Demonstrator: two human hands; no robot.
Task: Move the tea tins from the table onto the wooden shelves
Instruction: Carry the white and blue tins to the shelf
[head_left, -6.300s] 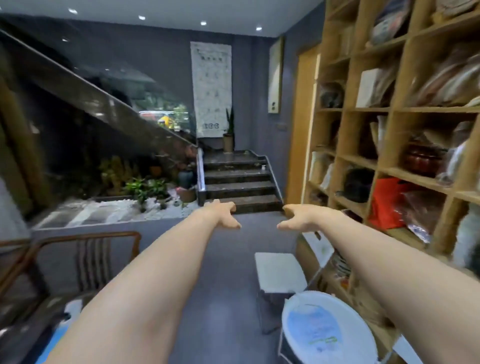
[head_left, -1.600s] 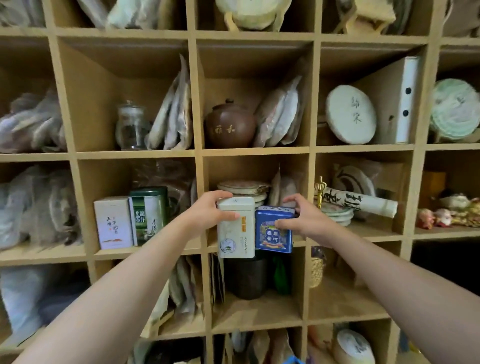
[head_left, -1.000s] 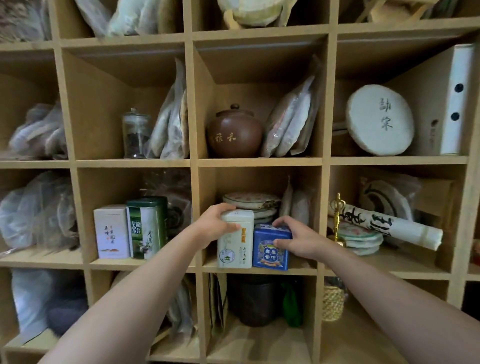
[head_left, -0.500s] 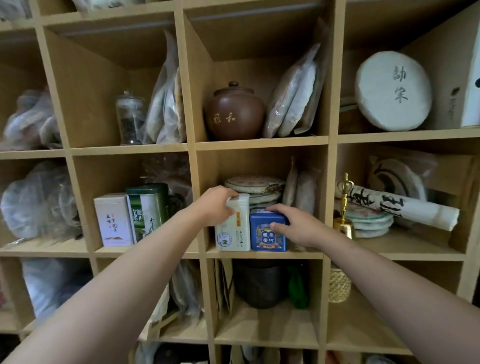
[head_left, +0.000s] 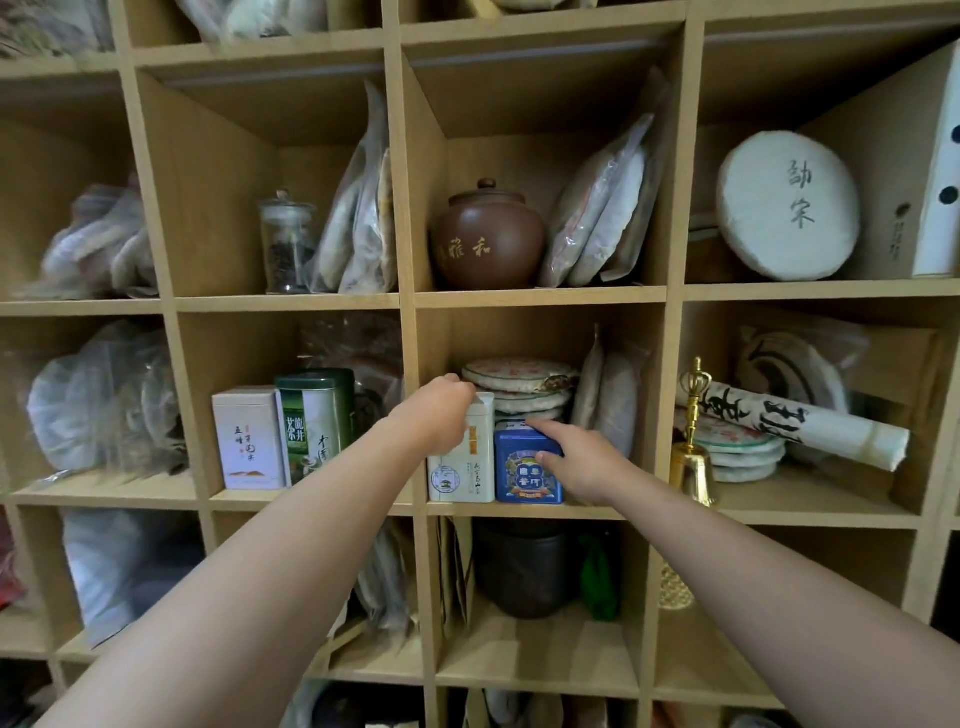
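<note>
A tall white tea tin (head_left: 470, 470) and a shorter blue tea tin (head_left: 524, 474) stand side by side at the front of a middle compartment of the wooden shelves (head_left: 540, 296). My left hand (head_left: 436, 413) grips the white tin at its top left. My right hand (head_left: 576, 457) holds the blue tin's right side, thumb on its front. In the compartment to the left stand a white tin (head_left: 248, 439) and a green tin (head_left: 311, 423).
Wrapped tea cakes (head_left: 519, 382) are stacked behind the two tins. A brown clay jar (head_left: 488, 236) sits one shelf up, a glass jar (head_left: 285, 241) to its left. A gold bell (head_left: 693, 441) and a paper scroll (head_left: 800, 426) fill the compartment to the right.
Both hands have pushed the white and blue tins from the air onto the shelf and further back into the compartment. The camera has moved closer.
</note>
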